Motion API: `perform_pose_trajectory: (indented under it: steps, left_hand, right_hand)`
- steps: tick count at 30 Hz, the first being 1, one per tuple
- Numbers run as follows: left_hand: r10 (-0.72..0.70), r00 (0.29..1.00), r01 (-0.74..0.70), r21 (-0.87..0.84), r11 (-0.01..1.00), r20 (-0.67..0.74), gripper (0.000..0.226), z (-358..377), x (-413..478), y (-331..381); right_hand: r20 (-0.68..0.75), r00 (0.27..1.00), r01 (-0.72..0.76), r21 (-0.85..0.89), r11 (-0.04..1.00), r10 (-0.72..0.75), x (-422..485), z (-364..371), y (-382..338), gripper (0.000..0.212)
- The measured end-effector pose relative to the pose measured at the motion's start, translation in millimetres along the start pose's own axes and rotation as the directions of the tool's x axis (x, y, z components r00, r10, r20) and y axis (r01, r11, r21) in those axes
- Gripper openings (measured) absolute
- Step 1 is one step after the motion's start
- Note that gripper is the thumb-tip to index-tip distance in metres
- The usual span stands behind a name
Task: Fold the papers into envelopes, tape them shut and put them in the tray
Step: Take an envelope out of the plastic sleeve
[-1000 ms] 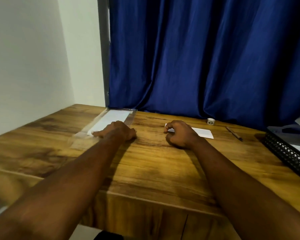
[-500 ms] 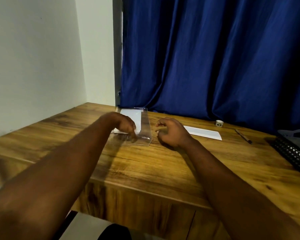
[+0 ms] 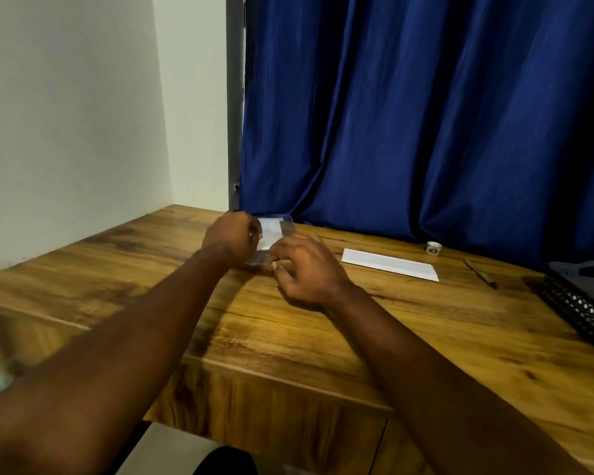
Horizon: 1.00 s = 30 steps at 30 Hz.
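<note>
Left hand (image 3: 232, 240), at centre frame, is closed, its fingers curled on the left edge of a clear sleeve (image 3: 286, 228) that lies on the wooden table (image 3: 323, 337). White paper (image 3: 271, 232) shows inside the sleeve between the two hands. Right hand (image 3: 306, 269), just right of the left hand, has bent fingers and its thumb tip at the sleeve's near right corner. Motion blur prevents telling whether it pinches the plastic or only touches it. The sleeve's far edge sits close under the hem of the blue curtain (image 3: 426, 114), beside a grey post (image 3: 235, 97), so little room is left behind it. A folded white envelope (image 3: 390, 264) lies flat to the right of the right hand, apart from it, with its long edges angled down to the right. Beyond it, a small tape roll (image 3: 433, 248) stands near the curtain, and a pen (image 3: 481, 274) lies between the envelope and the black mesh tray (image 3: 576, 305) at the right edge of the frame. The tray holds pale sheets and is cut off by the frame. Open wood runs from the hands down to the table's near edge, which crosses the lower frame on a diagonal. More open wood extends left to the pale wall (image 3: 66, 114).
</note>
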State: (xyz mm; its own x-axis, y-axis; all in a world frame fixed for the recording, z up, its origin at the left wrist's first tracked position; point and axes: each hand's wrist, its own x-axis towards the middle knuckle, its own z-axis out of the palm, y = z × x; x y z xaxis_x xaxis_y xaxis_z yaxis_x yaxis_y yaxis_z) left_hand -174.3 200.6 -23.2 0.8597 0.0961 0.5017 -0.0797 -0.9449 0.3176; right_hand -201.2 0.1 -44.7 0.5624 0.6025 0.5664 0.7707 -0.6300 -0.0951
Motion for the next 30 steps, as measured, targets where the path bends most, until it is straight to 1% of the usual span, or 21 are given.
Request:
perform_pose_trajectory:
  steps: [3, 7, 10, 15, 18, 20, 23, 24, 27, 29, 30]
  left_hand:
    - [0.053, 0.995, -0.056, -0.033, 0.998, -0.080, 0.012, 6.3, -3.1, 2.3]
    - [0.149, 0.978, -0.153, -0.020, 0.988, -0.146, 0.014, 13.4, -6.1, 0.3]
    - [0.183, 0.969, -0.186, -0.003, 0.983, -0.169, 0.014, 16.4, -8.2, -0.6]
    - [0.248, 0.944, -0.253, 0.005, 0.967, -0.219, 0.017, 18.3, -10.2, 1.1]
    - [0.265, 0.932, -0.275, -0.005, 0.961, -0.246, 0.017, 16.7, -9.8, 1.0]
    - [0.275, 0.928, -0.286, -0.005, 0.958, -0.253, 0.017, 16.2, -8.9, -1.0]
    - [0.270, 0.927, -0.283, -0.015, 0.959, -0.260, 0.018, 16.5, -8.8, -4.7]
    - [0.266, 0.928, -0.281, -0.019, 0.960, -0.261, 0.018, 17.0, -8.5, -5.7]
    - [0.261, 0.928, -0.275, -0.015, 0.961, -0.266, 0.019, 20.7, -8.2, -6.8]
    - [0.266, 0.925, -0.280, -0.015, 0.960, -0.272, 0.018, 23.0, -7.6, -7.5]
    - [0.272, 0.922, -0.287, -0.014, 0.958, -0.276, 0.018, 23.7, -7.1, -8.0]
  right_hand:
    - [0.090, 0.994, -0.058, -0.046, 0.997, 0.062, 4.9, 6.5, -3.5, 0.018]
    - [0.156, 0.965, -0.201, -0.065, 0.977, 0.209, 7.8, 12.0, -3.2, 0.028]
    - [0.269, 0.934, -0.195, -0.173, 0.965, 0.237, 15.3, 13.7, -4.0, 0.037]
    - [0.281, 0.916, -0.223, -0.233, 0.946, 0.285, 25.6, 18.2, -9.8, 0.046]
    - [0.347, 0.895, -0.183, -0.285, 0.941, 0.279, 30.1, 15.8, -11.7, 0.049]
    - [0.368, 0.883, -0.192, -0.282, 0.940, 0.291, 31.7, 15.6, -11.1, 0.047]
    - [0.398, 0.854, -0.257, -0.234, 0.938, 0.334, 32.2, 18.9, -9.4, 0.039]
    - [0.396, 0.858, -0.256, -0.225, 0.940, 0.328, 31.5, 20.3, -8.7, 0.035]
    - [0.334, 0.902, -0.225, -0.178, 0.958, 0.274, 29.0, 21.2, -5.1, 0.024]
    - [0.347, 0.905, -0.220, -0.116, 0.969, 0.247, 28.0, 19.7, -2.9, 0.019]
    - [0.378, 0.892, -0.232, -0.087, 0.969, 0.248, 28.6, 19.3, -1.6, 0.018]
